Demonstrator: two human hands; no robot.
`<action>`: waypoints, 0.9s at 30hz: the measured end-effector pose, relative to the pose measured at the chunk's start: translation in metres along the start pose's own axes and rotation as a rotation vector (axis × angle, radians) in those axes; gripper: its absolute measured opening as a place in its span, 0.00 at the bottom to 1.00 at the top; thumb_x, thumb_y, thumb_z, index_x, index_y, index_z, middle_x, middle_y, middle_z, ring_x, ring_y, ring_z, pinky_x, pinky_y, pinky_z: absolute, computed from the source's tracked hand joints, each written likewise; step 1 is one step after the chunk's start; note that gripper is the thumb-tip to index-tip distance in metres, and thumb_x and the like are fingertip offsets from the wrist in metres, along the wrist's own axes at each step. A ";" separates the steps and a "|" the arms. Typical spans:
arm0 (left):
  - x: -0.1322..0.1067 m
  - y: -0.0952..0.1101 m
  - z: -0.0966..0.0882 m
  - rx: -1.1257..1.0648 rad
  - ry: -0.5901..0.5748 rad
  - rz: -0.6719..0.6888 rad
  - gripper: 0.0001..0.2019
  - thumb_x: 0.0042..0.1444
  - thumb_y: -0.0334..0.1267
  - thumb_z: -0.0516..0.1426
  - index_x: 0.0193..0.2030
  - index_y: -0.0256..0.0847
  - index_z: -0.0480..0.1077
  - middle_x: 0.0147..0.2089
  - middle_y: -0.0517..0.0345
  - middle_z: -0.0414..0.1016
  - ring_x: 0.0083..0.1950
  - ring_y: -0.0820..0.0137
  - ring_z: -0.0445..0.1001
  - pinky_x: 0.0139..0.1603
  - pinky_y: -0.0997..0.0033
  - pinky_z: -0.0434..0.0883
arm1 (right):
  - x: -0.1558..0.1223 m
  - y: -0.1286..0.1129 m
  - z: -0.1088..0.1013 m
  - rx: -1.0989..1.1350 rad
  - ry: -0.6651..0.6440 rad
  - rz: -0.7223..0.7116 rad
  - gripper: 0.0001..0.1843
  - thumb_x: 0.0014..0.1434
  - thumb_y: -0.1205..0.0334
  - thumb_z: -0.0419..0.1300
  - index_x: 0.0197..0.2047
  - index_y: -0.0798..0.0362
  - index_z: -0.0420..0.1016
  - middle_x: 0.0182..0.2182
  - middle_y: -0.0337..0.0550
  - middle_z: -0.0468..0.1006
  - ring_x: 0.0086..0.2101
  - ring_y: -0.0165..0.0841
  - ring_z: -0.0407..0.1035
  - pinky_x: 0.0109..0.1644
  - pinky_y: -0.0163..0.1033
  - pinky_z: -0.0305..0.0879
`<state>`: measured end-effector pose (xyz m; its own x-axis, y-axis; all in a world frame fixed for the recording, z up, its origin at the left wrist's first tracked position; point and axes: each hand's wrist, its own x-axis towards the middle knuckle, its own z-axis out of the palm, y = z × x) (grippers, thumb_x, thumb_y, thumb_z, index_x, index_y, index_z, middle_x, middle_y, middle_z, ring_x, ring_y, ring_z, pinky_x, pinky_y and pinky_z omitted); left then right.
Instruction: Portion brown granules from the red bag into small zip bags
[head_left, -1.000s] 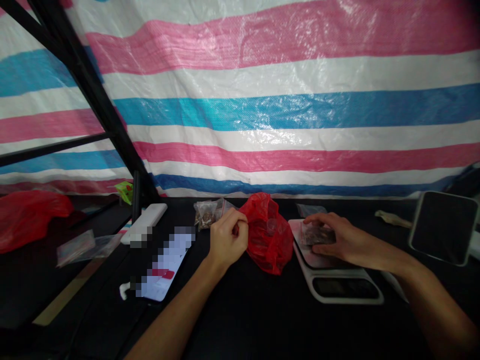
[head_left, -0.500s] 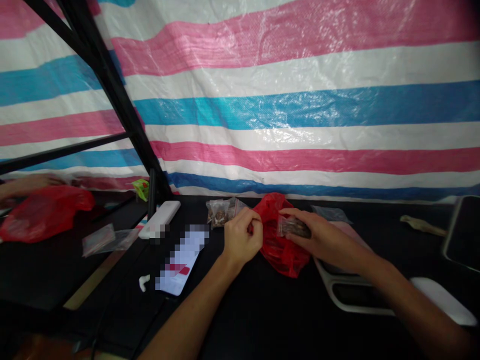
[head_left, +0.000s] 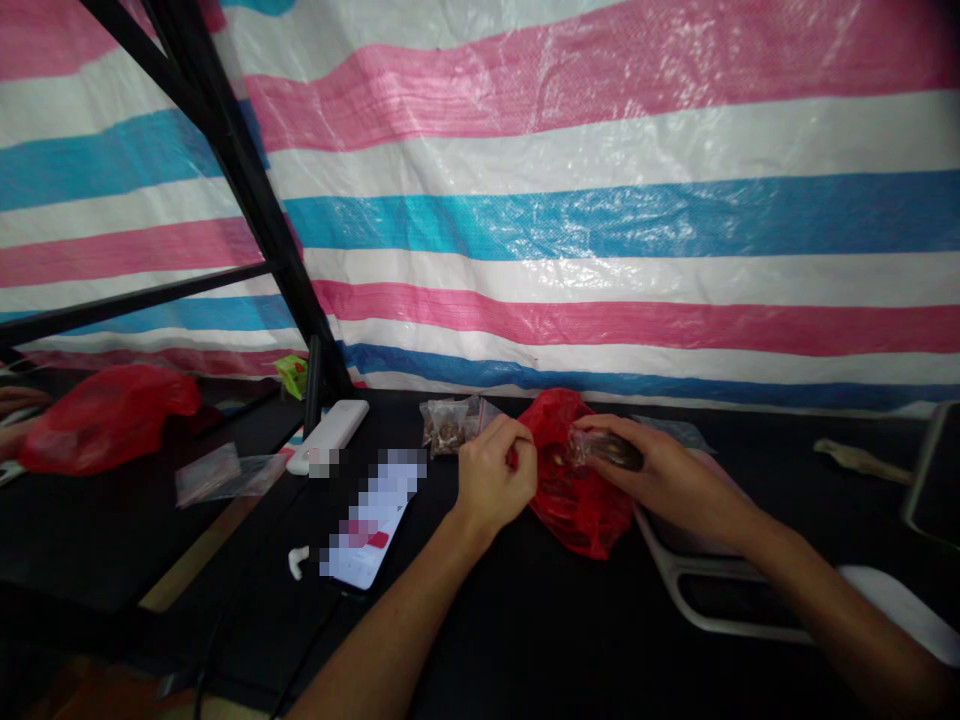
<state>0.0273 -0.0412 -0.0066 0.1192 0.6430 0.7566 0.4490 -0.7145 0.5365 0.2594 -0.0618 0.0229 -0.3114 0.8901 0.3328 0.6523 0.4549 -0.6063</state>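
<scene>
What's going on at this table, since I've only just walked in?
A person's right hand holds a small clear bag of dark brown pieces above a red plastic bag, while their left hand is curled against that bag's edge. More small bags lie behind, and a white digital scale sits to the right.

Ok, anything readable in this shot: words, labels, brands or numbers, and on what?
Nothing readable: the phone is pixelated, the digital scale's display shows no legible digits, and any print on the small zip bags is too small to read.
</scene>
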 end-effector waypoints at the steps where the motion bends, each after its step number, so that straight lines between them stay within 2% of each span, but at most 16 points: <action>1: 0.000 0.000 0.000 0.000 0.001 -0.003 0.11 0.58 0.23 0.52 0.31 0.42 0.69 0.30 0.60 0.72 0.31 0.73 0.70 0.33 0.72 0.65 | -0.002 0.001 -0.002 0.021 0.008 0.014 0.19 0.65 0.55 0.61 0.59 0.43 0.75 0.53 0.43 0.83 0.46 0.42 0.80 0.52 0.45 0.76; 6: -0.001 -0.002 0.001 0.011 -0.013 -0.010 0.11 0.58 0.23 0.52 0.30 0.42 0.69 0.30 0.60 0.72 0.31 0.73 0.70 0.34 0.71 0.65 | -0.005 0.004 -0.006 0.007 -0.001 0.036 0.19 0.64 0.54 0.62 0.58 0.42 0.75 0.53 0.42 0.82 0.47 0.42 0.79 0.54 0.47 0.76; 9: -0.001 -0.003 0.000 0.017 -0.010 -0.015 0.11 0.58 0.23 0.52 0.30 0.42 0.69 0.30 0.60 0.72 0.31 0.73 0.70 0.34 0.71 0.65 | -0.007 0.003 -0.010 0.107 0.025 0.068 0.21 0.64 0.49 0.63 0.58 0.42 0.74 0.52 0.42 0.82 0.48 0.43 0.79 0.55 0.48 0.76; 13: 0.001 -0.003 -0.001 0.022 0.007 -0.017 0.11 0.58 0.23 0.52 0.30 0.42 0.70 0.29 0.61 0.72 0.30 0.73 0.69 0.33 0.72 0.65 | -0.020 0.014 -0.034 0.202 0.025 0.131 0.25 0.61 0.46 0.66 0.59 0.44 0.73 0.54 0.47 0.82 0.52 0.49 0.77 0.56 0.50 0.75; 15: 0.001 -0.004 -0.001 0.026 0.004 -0.017 0.11 0.58 0.23 0.52 0.30 0.42 0.70 0.29 0.61 0.71 0.30 0.73 0.69 0.33 0.71 0.64 | -0.031 0.027 -0.049 0.142 -0.033 0.162 0.24 0.62 0.46 0.65 0.59 0.44 0.74 0.56 0.49 0.80 0.54 0.51 0.75 0.58 0.51 0.74; 18: 0.000 -0.004 0.000 0.020 -0.010 -0.016 0.11 0.58 0.23 0.52 0.30 0.42 0.69 0.29 0.61 0.71 0.30 0.73 0.69 0.33 0.71 0.64 | -0.047 0.047 -0.066 0.005 -0.106 0.186 0.24 0.60 0.46 0.66 0.58 0.39 0.76 0.55 0.46 0.81 0.54 0.53 0.75 0.60 0.56 0.73; 20: -0.001 -0.004 0.001 0.015 -0.019 -0.018 0.11 0.59 0.23 0.52 0.30 0.42 0.69 0.29 0.60 0.71 0.30 0.73 0.69 0.33 0.72 0.65 | -0.055 0.055 -0.072 -0.053 -0.095 0.166 0.31 0.55 0.47 0.70 0.62 0.35 0.73 0.61 0.44 0.77 0.59 0.56 0.71 0.64 0.58 0.70; 23: -0.001 -0.004 0.001 0.020 -0.019 -0.015 0.11 0.59 0.24 0.52 0.30 0.42 0.69 0.29 0.61 0.71 0.30 0.73 0.69 0.33 0.72 0.64 | -0.060 0.055 -0.077 -0.072 -0.098 0.141 0.42 0.53 0.48 0.73 0.69 0.32 0.66 0.68 0.42 0.69 0.65 0.55 0.65 0.68 0.57 0.64; 25: -0.001 -0.005 0.000 0.027 -0.012 -0.009 0.11 0.59 0.24 0.52 0.30 0.42 0.70 0.29 0.61 0.71 0.29 0.73 0.68 0.33 0.72 0.64 | -0.062 0.053 -0.077 -0.058 -0.067 0.149 0.41 0.56 0.47 0.70 0.70 0.32 0.64 0.69 0.41 0.67 0.66 0.55 0.64 0.69 0.58 0.63; 27: 0.000 -0.005 0.000 0.034 -0.006 -0.001 0.11 0.59 0.24 0.52 0.30 0.42 0.69 0.29 0.61 0.71 0.29 0.73 0.68 0.33 0.72 0.64 | -0.064 0.052 -0.076 -0.053 -0.017 0.161 0.35 0.59 0.44 0.66 0.68 0.35 0.66 0.67 0.43 0.69 0.65 0.55 0.64 0.68 0.59 0.63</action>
<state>0.0247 -0.0380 -0.0092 0.1239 0.6458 0.7534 0.4787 -0.7040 0.5247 0.3652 -0.0970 0.0250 -0.2112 0.9520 0.2217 0.7300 0.3045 -0.6119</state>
